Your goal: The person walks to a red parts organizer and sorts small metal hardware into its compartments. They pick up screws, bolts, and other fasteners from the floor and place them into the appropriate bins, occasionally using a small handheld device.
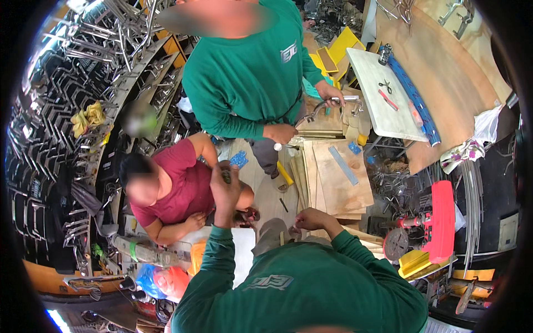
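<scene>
My left hand (225,194) is raised in front of the crouching person in a dark red shirt (180,177). Its fingers point upward and stand apart; a small dark patch shows between them, and I cannot tell whether it is a thing or background. Low over the floor, my right hand (313,218) has its fingertips drawn together; whatever they may pinch is too small to make out. Across from me, a standing person in a green shirt (244,83) grips a bent shiny metal tube (317,112) with both hands. A thin dark stick (283,205) lies on the floor between us.
Stacked plywood sheets (338,177) with a metal strip (342,165) are right of centre. A white table (388,100) carries scissors (385,87). A red machine (440,222) stands at right. Metal brackets (50,144) crowd the left side. A white board (244,250) lies near my left arm.
</scene>
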The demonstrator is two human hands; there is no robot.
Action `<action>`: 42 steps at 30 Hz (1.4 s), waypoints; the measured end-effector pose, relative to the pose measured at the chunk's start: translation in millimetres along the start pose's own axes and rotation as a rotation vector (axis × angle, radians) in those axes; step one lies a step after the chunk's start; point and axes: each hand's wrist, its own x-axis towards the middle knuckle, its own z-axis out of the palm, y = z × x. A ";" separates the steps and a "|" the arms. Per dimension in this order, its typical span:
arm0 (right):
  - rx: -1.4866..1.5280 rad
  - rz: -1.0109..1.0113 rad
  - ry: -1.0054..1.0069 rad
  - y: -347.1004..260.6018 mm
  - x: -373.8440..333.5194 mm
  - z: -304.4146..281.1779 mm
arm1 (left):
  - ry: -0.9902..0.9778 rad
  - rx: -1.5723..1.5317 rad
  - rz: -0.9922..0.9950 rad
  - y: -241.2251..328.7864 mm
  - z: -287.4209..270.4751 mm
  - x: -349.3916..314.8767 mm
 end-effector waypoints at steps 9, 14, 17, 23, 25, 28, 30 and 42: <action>0.698 0.284 0.114 112.0 69.3 -1.6 | 0.102 0.162 0.126 -99.1 53.2 158.1; 0.470 0.686 0.358 186.6 91.1 4.0 | -0.191 0.074 -0.112 -126.7 114.5 241.0; 0.626 0.716 0.425 194.5 101.0 -11.7 | -0.310 0.180 0.000 -130.4 152.1 274.9; 0.723 0.549 0.417 157.2 143.6 -75.7 | -0.280 0.138 0.085 -131.2 205.2 314.9; 0.642 0.510 0.388 142.3 156.1 -102.5 | -0.260 0.125 0.050 -129.0 217.9 330.1; 0.809 0.420 0.425 123.7 175.1 -141.9 | -0.220 0.193 0.186 -124.8 238.1 373.7; 0.907 0.336 0.473 112.4 194.2 -168.5 | -0.197 0.158 0.243 -120.7 250.1 414.5; 0.446 -0.288 1.411 31.7 390.2 -489.0 | -0.123 0.046 0.539 -46.8 329.7 691.8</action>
